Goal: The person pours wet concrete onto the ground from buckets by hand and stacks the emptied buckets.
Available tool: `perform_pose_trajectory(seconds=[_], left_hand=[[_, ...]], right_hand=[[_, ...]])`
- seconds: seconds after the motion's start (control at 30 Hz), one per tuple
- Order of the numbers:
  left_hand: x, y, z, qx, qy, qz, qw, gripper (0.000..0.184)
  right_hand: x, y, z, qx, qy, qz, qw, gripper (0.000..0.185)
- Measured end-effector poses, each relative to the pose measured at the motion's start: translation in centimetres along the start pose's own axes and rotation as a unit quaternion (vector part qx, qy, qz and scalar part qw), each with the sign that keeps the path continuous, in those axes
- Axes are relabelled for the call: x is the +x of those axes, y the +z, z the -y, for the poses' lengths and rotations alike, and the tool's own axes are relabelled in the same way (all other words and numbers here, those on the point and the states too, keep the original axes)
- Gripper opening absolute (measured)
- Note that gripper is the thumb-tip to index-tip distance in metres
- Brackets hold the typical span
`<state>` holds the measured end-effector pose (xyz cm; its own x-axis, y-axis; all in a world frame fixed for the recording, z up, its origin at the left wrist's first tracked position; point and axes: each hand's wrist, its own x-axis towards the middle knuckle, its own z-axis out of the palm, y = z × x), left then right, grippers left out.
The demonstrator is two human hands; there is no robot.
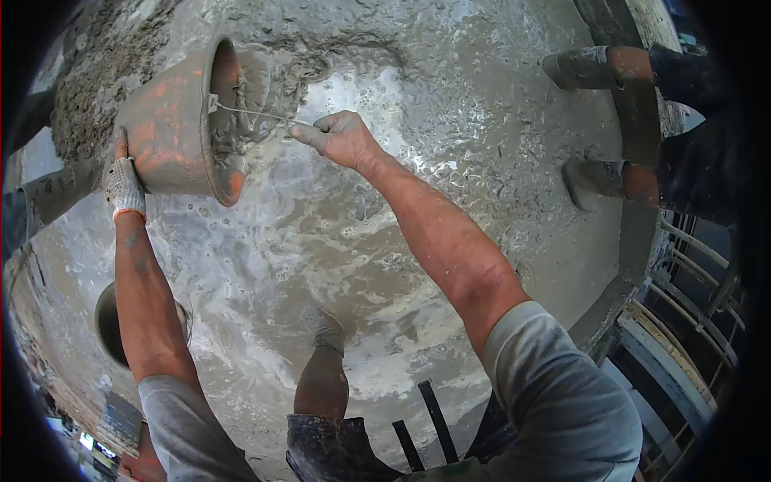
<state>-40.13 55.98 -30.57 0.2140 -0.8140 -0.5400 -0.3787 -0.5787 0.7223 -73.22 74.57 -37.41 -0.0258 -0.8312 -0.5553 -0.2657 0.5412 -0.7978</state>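
Note:
An orange bucket [165, 120] caked in grey lies tipped on its side, its mouth facing right. Wet grey cement mix [253, 92] sits at its lip and spreads over the floor around it. My left hand [126, 186], in a dirty white knit glove, grips the bucket near its base; some of its fingers are hidden. A thin wire handle [253, 113] runs taut from the rim to my right hand [341, 140], which is closed around it. That hand is smeared with grey at the fingertips.
A second bucket [108, 325] stands partly behind my left forearm. A person's boots [590, 181] are in the slurry at right; another person's leg [68, 189] is at far left. My own leg [323, 381] is below. Bars and boards [683, 353] line the lower right edge.

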Motion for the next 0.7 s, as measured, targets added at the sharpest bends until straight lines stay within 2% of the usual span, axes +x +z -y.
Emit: perform_pose_trajectory(seconds=[0.03,0.07,0.17,0.2,0.27,0.3,0.33,0.37,0.4,0.43,0.47,0.5,0.53,0.6,0.67,0.7], left_hand=[[-0.5,1.6,0.0,0.093,0.017,-0.003,0.995,0.085],[-1.5,3.9,0.8,0.102,0.017,0.007,0.995,0.085],[-7.0,9.3,3.2,0.040,0.145,-0.036,0.988,0.078],[-10.1,11.0,2.4,0.044,0.143,-0.039,0.988,0.078],[-16.0,13.7,0.5,-0.070,0.008,-0.021,0.997,0.072],[-17.2,15.3,1.8,-0.067,-0.007,-0.008,0.998,0.066],[-19.0,17.9,3.7,0.047,0.062,-0.007,0.997,0.065],[-21.5,22.3,5.3,0.091,0.140,-0.020,0.986,0.065],[-24.1,26.3,7.5,0.241,0.271,-0.048,0.930,0.055],[-28.4,30.7,5.0,0.286,0.095,-0.026,0.953,0.054],[-30.7,32.8,6.9,0.283,0.082,-0.032,0.955,0.054],[-33.4,34.5,9.7,0.120,0.014,0.004,0.993,0.054],[-36.0,36.0,12.3,-0.058,-0.046,0.031,0.997,0.054],[-43.6,41.7,16.0,0.047,-0.027,-0.030,0.998,0.057],[-50.1,48.0,20.7,-0.001,0.037,0.025,0.999,0.053],[-52.7,51.5,21.2,-0.034,0.010,0.039,0.999,0.052]], right_hand=[[-1.5,-0.4,-2.4,0.082,0.018,-0.018,0.996,0.055],[-3.4,-0.9,-4.7,0.164,0.036,-0.041,0.985,0.058],[-8.2,-2.1,-11.0,0.196,0.036,-0.043,0.979,0.061],[-10.2,-2.5,-12.3,0.219,0.039,-0.040,0.974,0.061],[-14.3,-3.6,-14.4,0.217,0.001,-0.056,0.975,0.059],[-17.3,-4.8,-17.2,0.235,0.012,-0.059,0.970,0.056],[-20.8,-7.0,-20.9,0.252,0.023,-0.060,0.966,0.054],[-24.2,-9.4,-24.0,0.280,0.028,-0.070,0.957,0.050],[-27.3,-12.3,-26.3,0.274,0.058,-0.070,0.957,0.047],[-30.4,-15.1,-28.6,0.269,0.089,-0.069,0.957,0.044],[-31.8,-18.4,-29.9,0.228,0.119,-0.060,0.965,0.042],[-34.9,-20.5,-32.3,0.224,0.128,-0.047,0.965,0.042],[-38.3,-22.5,-35.2,0.218,0.133,-0.048,0.966,0.041],[-42.4,-28.8,-42.0,0.177,0.139,-0.037,0.974,0.040],[-47.8,-35.3,-46.8,0.156,0.182,-0.056,0.969,0.043],[-50.1,-38.8,-48.5,0.150,0.208,-0.065,0.964,0.047]])
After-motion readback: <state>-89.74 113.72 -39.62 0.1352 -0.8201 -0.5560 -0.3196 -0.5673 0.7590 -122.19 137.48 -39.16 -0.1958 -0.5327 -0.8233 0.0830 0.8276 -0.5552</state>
